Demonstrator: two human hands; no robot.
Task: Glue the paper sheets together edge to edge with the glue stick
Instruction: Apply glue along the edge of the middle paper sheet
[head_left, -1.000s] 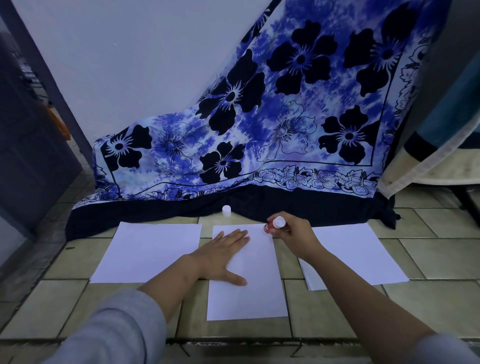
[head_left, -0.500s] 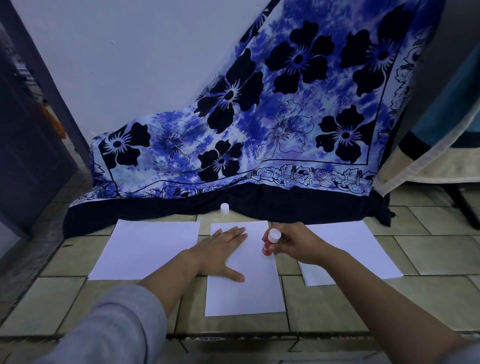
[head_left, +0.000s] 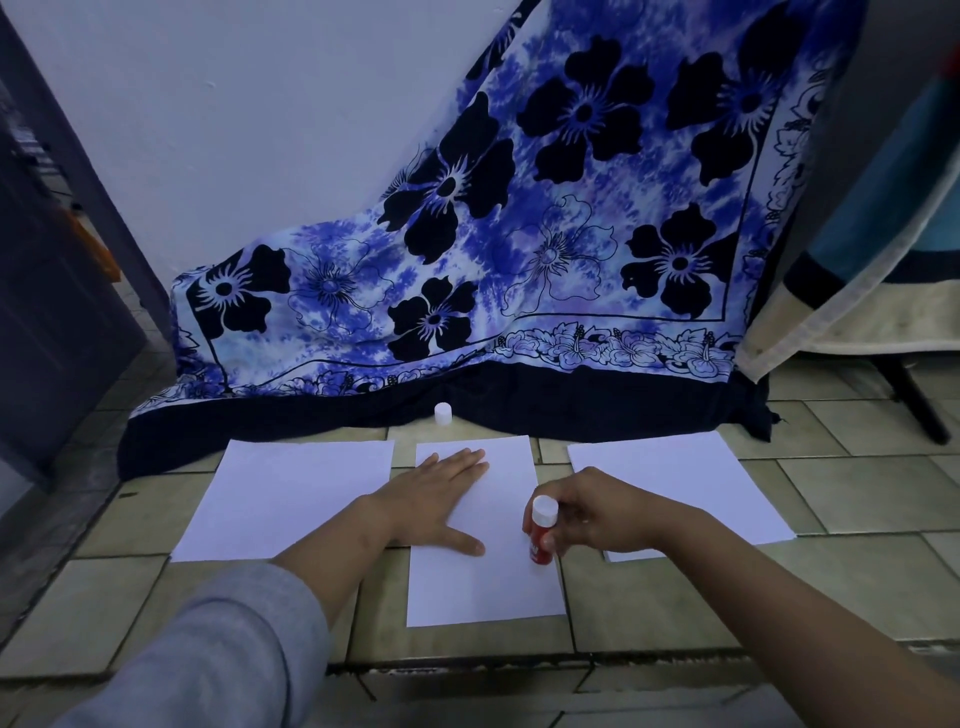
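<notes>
The head camera looked down at a tiled floor (head_left: 649, 608) where three white paper sheets lay side by side, apart from one another. The left hand (head_left: 441, 499) lay flat on the middle sheet (head_left: 488, 587), fingers straight and thumb spread, its grip holding nothing. The right hand (head_left: 597, 514) had its grip curled round a red glue stick (head_left: 541, 532), held nearly upright with its white end upward and its lower end at the middle sheet's right edge. The left sheet (head_left: 291, 493) and right sheet (head_left: 691, 478) lay untouched. A small white cap (head_left: 442, 413) stood beyond the middle sheet, beside a blue floral cloth (head_left: 519, 260) hanging against the wall. A grey sleeve (head_left: 208, 649) covered the left arm.
</notes>
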